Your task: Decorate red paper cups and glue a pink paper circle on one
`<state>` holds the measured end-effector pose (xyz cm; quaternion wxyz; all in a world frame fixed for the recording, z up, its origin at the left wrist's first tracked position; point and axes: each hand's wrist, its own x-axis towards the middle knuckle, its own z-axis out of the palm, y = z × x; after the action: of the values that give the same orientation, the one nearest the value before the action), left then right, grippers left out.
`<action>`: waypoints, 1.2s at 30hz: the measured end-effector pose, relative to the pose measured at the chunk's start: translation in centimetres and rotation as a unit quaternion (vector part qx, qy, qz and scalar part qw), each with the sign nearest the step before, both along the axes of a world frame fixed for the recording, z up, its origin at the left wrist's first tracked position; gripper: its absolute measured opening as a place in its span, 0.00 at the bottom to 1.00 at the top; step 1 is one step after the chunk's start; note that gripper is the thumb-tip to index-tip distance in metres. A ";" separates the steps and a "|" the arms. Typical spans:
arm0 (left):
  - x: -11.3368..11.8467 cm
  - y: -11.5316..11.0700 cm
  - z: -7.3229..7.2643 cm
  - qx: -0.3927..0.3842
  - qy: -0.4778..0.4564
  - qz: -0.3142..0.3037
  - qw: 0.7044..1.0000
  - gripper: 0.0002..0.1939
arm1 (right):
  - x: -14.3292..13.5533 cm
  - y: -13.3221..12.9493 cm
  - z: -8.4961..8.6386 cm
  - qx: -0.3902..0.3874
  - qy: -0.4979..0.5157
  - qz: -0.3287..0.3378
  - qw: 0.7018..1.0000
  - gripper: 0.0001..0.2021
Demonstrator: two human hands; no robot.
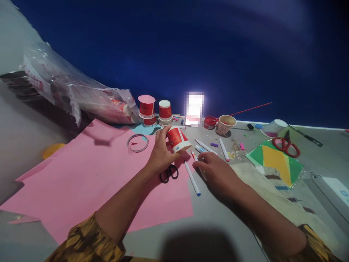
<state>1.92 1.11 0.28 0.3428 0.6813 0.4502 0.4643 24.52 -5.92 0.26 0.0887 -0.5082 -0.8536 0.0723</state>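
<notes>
My left hand (160,151) is closed around a red paper cup (177,139) with a white rim, tilted on its side above the pink paper (109,185). My right hand (219,171) is closed on a slim white marker (201,168) with a red end; the fingers partly cover it. Between the two hands lies another white marker (192,179) with a blue end. Black-handled scissors (169,174) rest on the pink paper just below my left wrist, their blades hidden.
Stacked red cups (147,109), one topped by a pink disc, stand at the back beside another cup (165,109). A tape roll (137,143) lies on the paper. Rightward are a paint pot (209,122), a stained cup (226,125), loose markers (224,149) and red scissors (285,145).
</notes>
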 end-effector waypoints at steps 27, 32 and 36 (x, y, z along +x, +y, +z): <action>-0.6 0.7 -1.2 0.074 0.059 0.032 0.995 0.46 | -0.2 -1.0 0.2 0.078 0.179 0.056 0.979 0.26; -0.6 0.6 -1.0 0.073 0.056 -0.046 0.995 0.45 | 0.1 -0.9 0.9 0.243 0.306 0.078 0.917 0.13; -0.5 0.2 -0.8 0.105 0.069 -0.095 0.987 0.45 | -0.1 -1.4 1.8 0.248 0.374 0.085 0.890 0.12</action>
<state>1.47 1.34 -0.52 0.2800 0.7838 0.3546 0.4260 24.46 -7.37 2.08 0.5178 -0.3306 -0.7875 0.0499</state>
